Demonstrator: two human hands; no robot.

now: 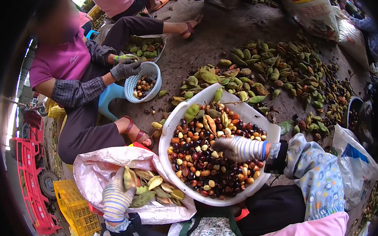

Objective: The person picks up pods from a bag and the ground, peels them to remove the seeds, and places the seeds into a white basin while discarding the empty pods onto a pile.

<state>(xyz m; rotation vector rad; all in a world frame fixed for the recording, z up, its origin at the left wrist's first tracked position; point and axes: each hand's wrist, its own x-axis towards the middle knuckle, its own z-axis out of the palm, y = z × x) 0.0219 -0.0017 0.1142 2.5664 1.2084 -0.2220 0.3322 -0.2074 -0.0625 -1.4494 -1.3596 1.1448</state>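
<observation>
My left hand [117, 195], in a striped knit glove, is at the mouth of a white woven sack [95, 167]. Its fingers and thumb close around a split seed pod [130, 177]. More green and brown pods [158, 191] lie on the sack beside it. My right hand [235, 149], in a striped glove with darkened fingers, reaches into a large white basin [167, 149]. Its fingers are bent together at the seeds [202, 173], and what they hold is hidden. Brown, black and cream seeds fill the basin, with several pods [209, 124] at its far side.
A person in a pink shirt [66, 60] sits at the left, gloved hands at a pale blue basket [143, 92] of seeds. A heap of pods [289, 70] covers the ground beyond my basin. A yellow crate [76, 207] stands left, a plastic bag [353, 160] right.
</observation>
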